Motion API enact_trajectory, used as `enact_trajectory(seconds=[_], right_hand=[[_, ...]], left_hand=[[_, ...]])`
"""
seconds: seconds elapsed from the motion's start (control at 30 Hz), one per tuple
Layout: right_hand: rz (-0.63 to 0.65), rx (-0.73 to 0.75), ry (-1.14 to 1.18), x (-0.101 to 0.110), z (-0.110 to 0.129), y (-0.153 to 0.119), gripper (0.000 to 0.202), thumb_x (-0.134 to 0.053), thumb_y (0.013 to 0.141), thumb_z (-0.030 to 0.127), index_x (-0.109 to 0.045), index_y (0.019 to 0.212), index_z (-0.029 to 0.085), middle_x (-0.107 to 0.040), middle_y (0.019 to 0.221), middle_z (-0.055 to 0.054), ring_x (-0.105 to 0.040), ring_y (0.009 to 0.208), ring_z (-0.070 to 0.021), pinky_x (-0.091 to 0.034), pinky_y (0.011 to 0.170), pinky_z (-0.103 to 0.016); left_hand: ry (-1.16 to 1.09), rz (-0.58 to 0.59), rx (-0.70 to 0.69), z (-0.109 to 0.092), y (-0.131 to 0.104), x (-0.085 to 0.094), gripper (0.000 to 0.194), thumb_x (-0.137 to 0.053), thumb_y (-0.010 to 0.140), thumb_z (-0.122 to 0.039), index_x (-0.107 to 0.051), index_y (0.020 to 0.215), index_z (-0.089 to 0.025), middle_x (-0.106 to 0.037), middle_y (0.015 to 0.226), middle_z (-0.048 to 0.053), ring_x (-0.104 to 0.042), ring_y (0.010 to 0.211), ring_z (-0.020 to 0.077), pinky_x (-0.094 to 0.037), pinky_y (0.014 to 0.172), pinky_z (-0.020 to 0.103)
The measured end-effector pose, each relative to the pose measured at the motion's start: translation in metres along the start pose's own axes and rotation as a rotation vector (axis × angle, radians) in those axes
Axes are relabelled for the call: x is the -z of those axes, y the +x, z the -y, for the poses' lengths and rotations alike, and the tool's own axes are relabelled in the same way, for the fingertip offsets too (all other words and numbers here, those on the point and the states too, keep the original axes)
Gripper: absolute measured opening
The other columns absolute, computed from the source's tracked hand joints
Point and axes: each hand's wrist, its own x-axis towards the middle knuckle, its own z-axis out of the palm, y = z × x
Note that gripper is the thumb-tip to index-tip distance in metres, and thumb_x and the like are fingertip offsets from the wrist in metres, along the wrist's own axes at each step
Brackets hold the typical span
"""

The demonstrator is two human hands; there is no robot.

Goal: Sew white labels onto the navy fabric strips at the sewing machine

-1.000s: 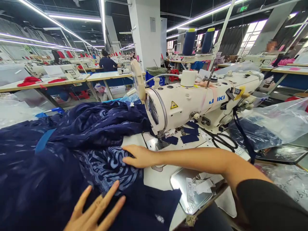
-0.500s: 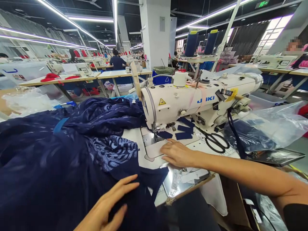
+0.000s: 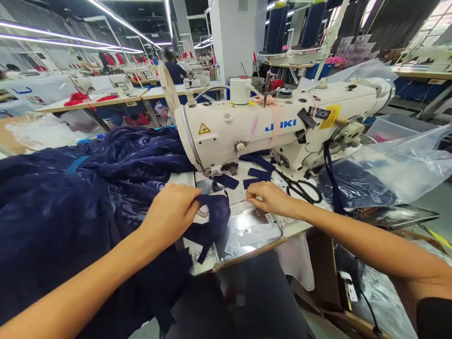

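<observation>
My left hand (image 3: pixel 173 207) is closed on the edge of the navy fabric (image 3: pixel 217 212), left of and just below the needle area of the white sewing machine (image 3: pixel 226 127). The rest of the navy garment (image 3: pixel 70 212) is heaped over the left side of the table. My right hand (image 3: pixel 264 197) rests on the table right of the needle, fingers curled together beside small navy pieces (image 3: pixel 257 174); whether it pinches anything is hidden. Black scissors (image 3: pixel 303 190) lie just beyond my right wrist.
A metal tray (image 3: pixel 229 245) with white labels sits at the table's front edge. On the right are a clear plastic bag (image 3: pixel 388 174) with dark fabric and another tray (image 3: pixel 399 216). Thread cones (image 3: pixel 276 28) stand behind. A person (image 3: pixel 173 68) sits far back.
My left hand has moved forward and up toward the needle and closed on the navy fabric, lifting its edge. My right hand's fingers have curled in. The view has shifted.
</observation>
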Motion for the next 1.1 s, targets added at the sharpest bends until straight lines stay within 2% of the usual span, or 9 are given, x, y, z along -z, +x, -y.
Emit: enact_trajectory(seconds=[0.07, 0.17, 0.23, 0.33, 0.43, 0.5, 0.73, 0.9, 1.1], right_hand=[[0.040, 0.063, 0.041, 0.004, -0.001, -0.008, 0.011, -0.051, 0.078, 0.012, -0.056, 0.069, 0.015, -0.056, 0.068, -0.001, -0.050, 0.065, -0.0120, -0.035, 0.063, -0.023], [0.133, 0.207, 0.069, 0.002, 0.008, -0.013, 0.010, -0.052, 0.080, 0.014, -0.058, 0.073, 0.015, -0.056, 0.069, -0.001, -0.050, 0.066, -0.0113, -0.035, 0.066, -0.024], [0.197, 0.274, 0.043, -0.004, 0.016, -0.012, 0.009, -0.051, 0.083, 0.018, -0.059, 0.078, 0.015, -0.057, 0.072, -0.001, -0.050, 0.066, -0.0114, -0.035, 0.068, -0.025], [0.255, 0.296, -0.069, -0.014, 0.029, -0.008, 0.012, -0.050, 0.085, 0.024, -0.059, 0.086, 0.016, -0.056, 0.079, -0.003, -0.050, 0.068, -0.0129, -0.035, 0.067, -0.027], [0.306, 0.301, -0.171, -0.023, 0.039, -0.003, 0.012, -0.050, 0.084, 0.024, -0.056, 0.092, 0.018, -0.054, 0.087, -0.004, -0.049, 0.068, -0.0137, -0.034, 0.061, -0.026], [0.344, 0.299, -0.188, -0.026, 0.042, 0.000, 0.011, -0.052, 0.082, 0.022, -0.055, 0.092, 0.018, -0.053, 0.089, -0.004, -0.049, 0.067, -0.0137, -0.034, 0.058, -0.026], [0.254, 0.346, -0.085, -0.026, 0.043, -0.005, 0.005, -0.048, 0.080, 0.013, -0.050, 0.080, 0.018, -0.053, 0.080, -0.004, -0.048, 0.073, -0.0150, -0.038, 0.067, -0.026], [0.093, 0.161, 0.195, -0.012, 0.035, -0.010, 0.011, -0.043, 0.079, 0.008, -0.049, 0.078, 0.017, -0.051, 0.071, 0.000, -0.045, 0.063, -0.0114, -0.037, 0.060, -0.023], [-0.080, -0.006, 0.523, 0.000, 0.047, 0.005, 0.012, -0.048, 0.080, 0.018, -0.055, 0.089, 0.016, -0.050, 0.067, 0.002, -0.045, 0.060, -0.0101, -0.039, 0.059, -0.022]], left_hand=[[-0.161, 0.129, 0.116, -0.008, 0.027, -0.026, 0.028, -0.039, 0.083, -0.026, -0.061, 0.068, -0.018, -0.060, 0.061, 0.005, -0.049, 0.056, 0.0173, -0.029, 0.055, 0.029], [-0.202, 0.131, 0.181, -0.011, 0.050, -0.074, 0.024, -0.044, 0.083, -0.030, -0.062, 0.074, -0.016, -0.060, 0.062, 0.004, -0.050, 0.057, 0.0160, -0.028, 0.054, 0.026], [-0.199, 0.086, 0.243, -0.009, 0.052, -0.098, 0.023, -0.044, 0.083, -0.030, -0.061, 0.079, -0.016, -0.058, 0.062, 0.004, -0.050, 0.057, 0.0163, -0.027, 0.054, 0.026], [-0.225, 0.006, 0.300, 0.000, 0.040, -0.114, 0.027, -0.043, 0.083, -0.033, -0.058, 0.068, -0.016, -0.051, 0.053, 0.000, -0.045, 0.052, 0.0146, -0.024, 0.052, 0.025], [-0.395, -0.103, 0.336, 0.011, 0.023, -0.114, 0.036, -0.048, 0.078, -0.036, -0.044, 0.046, -0.018, -0.034, 0.042, -0.005, -0.035, 0.044, 0.0109, -0.023, 0.050, 0.024], [-0.581, -0.158, 0.377, 0.016, 0.015, -0.111, 0.038, -0.050, 0.074, -0.038, -0.039, 0.043, -0.019, -0.029, 0.041, -0.006, -0.030, 0.042, 0.0092, -0.022, 0.048, 0.023], [-1.261, -0.180, 0.453, 0.000, 0.011, -0.087, 0.018, -0.062, 0.062, -0.035, -0.062, 0.062, -0.017, -0.059, 0.061, 0.000, -0.051, 0.063, 0.0149, -0.040, 0.060, 0.022], [-1.510, -0.157, 0.580, -0.012, 0.007, -0.074, 0.024, -0.071, 0.055, -0.036, -0.059, 0.054, -0.015, -0.053, 0.051, -0.004, -0.044, 0.050, 0.0087, -0.036, 0.049, 0.019], [-1.648, -0.158, 0.582, -0.015, 0.005, -0.066, 0.021, -0.074, 0.054, -0.031, -0.063, 0.061, -0.015, -0.058, 0.056, -0.003, -0.048, 0.052, 0.0084, -0.038, 0.052, 0.019]])
